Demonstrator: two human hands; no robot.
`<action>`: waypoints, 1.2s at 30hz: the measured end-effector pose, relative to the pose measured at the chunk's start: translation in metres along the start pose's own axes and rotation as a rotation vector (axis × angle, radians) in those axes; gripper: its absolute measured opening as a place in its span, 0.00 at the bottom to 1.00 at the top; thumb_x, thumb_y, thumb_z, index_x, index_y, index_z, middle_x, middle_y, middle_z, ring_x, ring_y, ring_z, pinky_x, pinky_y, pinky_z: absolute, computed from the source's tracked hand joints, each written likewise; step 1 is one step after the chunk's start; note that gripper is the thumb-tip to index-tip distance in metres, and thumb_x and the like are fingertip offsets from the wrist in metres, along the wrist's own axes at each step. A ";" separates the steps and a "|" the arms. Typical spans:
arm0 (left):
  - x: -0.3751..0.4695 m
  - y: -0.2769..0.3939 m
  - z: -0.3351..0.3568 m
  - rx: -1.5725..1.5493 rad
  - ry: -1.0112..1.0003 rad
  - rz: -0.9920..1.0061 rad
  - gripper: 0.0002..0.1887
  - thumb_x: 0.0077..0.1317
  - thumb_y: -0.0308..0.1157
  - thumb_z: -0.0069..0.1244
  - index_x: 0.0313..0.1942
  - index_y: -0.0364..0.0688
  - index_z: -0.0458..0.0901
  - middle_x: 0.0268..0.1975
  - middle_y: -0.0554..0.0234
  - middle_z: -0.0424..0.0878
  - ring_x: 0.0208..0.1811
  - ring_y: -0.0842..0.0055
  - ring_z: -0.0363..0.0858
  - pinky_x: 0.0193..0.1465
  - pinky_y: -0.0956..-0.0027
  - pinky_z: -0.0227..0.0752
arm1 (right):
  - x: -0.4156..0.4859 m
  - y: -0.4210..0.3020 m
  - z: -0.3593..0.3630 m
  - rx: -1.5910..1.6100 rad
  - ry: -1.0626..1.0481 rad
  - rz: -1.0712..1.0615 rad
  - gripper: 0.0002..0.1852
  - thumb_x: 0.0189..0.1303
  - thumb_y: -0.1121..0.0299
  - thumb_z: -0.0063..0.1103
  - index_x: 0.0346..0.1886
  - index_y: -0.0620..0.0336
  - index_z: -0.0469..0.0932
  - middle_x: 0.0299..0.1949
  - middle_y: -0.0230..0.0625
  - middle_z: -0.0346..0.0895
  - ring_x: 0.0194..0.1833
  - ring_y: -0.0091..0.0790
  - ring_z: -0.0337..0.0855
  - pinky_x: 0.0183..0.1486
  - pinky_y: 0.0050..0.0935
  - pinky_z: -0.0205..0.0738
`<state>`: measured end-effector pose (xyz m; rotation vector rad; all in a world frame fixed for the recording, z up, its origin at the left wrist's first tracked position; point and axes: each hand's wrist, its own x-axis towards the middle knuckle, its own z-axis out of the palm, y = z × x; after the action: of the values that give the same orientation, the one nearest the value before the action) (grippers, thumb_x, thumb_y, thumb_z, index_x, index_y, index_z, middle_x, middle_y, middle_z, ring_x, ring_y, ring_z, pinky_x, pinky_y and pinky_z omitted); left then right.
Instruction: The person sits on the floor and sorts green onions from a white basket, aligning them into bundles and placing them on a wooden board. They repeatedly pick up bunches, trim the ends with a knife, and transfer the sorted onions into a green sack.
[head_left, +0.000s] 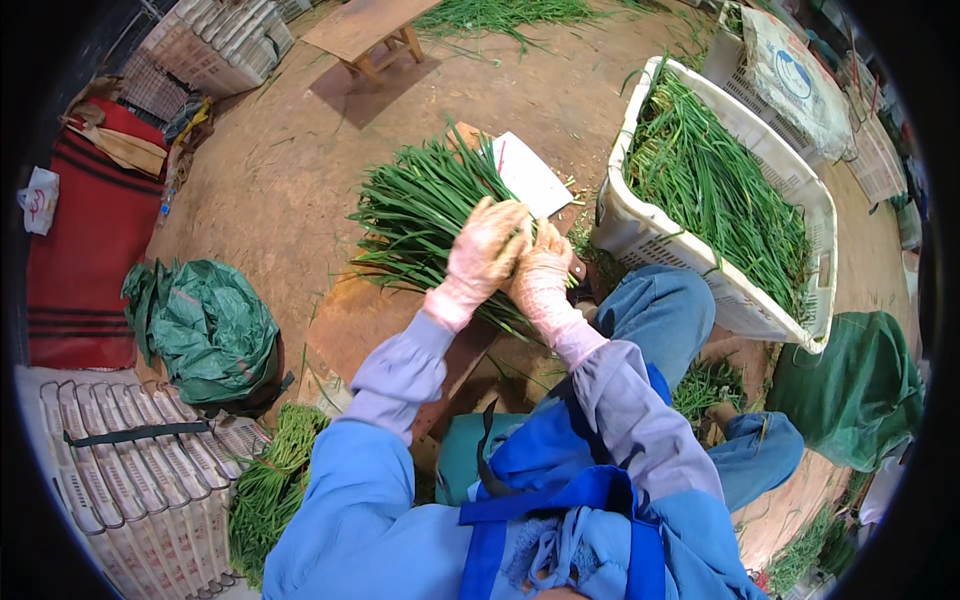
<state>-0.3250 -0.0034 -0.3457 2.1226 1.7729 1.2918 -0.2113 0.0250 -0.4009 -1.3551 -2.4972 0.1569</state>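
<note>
A thick bunch of long green chives (420, 214) lies across a low wooden board (360, 322) in front of me. My left hand (486, 251), in a thin pale glove, grips the bunch near its stalk end. Close against it, my right hand (544, 274), also gloved, closes on the stalk ends; its fingertips are partly hidden. A riveted brown handle (577, 268) shows beside the right hand. Beyond the hands lies a flat white rectangular piece (531, 174) with a red line; whether it joins the handle is hidden. Short cut ends (571, 193) are scattered beside it.
A white plastic crate (660, 225) full of chives (712, 187) stands at my right knee. To the left are a green plastic sack (210, 322), stacked crates (135, 480) and tied chives (274, 480). A wooden bench (367, 26) stands ahead.
</note>
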 end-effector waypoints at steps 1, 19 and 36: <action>0.007 -0.013 0.017 0.005 -0.083 0.063 0.18 0.60 0.35 0.49 0.49 0.38 0.76 0.49 0.53 0.78 0.56 0.64 0.72 0.66 0.55 0.52 | -0.004 0.006 0.008 0.015 0.125 -0.003 0.56 0.34 0.44 0.68 0.66 0.61 0.52 0.62 0.48 0.56 0.62 0.47 0.56 0.64 0.47 0.45; -0.031 -0.028 0.020 0.442 -0.428 -0.159 0.13 0.60 0.40 0.44 0.31 0.46 0.84 0.42 0.62 0.78 0.51 0.68 0.72 0.66 0.59 0.52 | 0.019 0.014 -0.080 0.455 -0.690 -0.031 0.24 0.51 0.52 0.60 0.46 0.59 0.78 0.35 0.50 0.80 0.39 0.46 0.81 0.44 0.37 0.74; -0.031 -0.026 0.049 0.305 -0.110 -0.290 0.25 0.60 0.44 0.40 0.56 0.42 0.66 0.55 0.56 0.70 0.59 0.66 0.65 0.64 0.63 0.54 | 0.150 -0.075 0.035 0.992 -0.836 0.164 0.08 0.49 0.66 0.67 0.28 0.60 0.80 0.26 0.33 0.80 0.25 0.25 0.76 0.31 0.26 0.72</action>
<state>-0.3125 0.0005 -0.4082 1.9242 2.2431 0.8653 -0.3592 0.1108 -0.3863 -1.1069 -2.1631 2.0135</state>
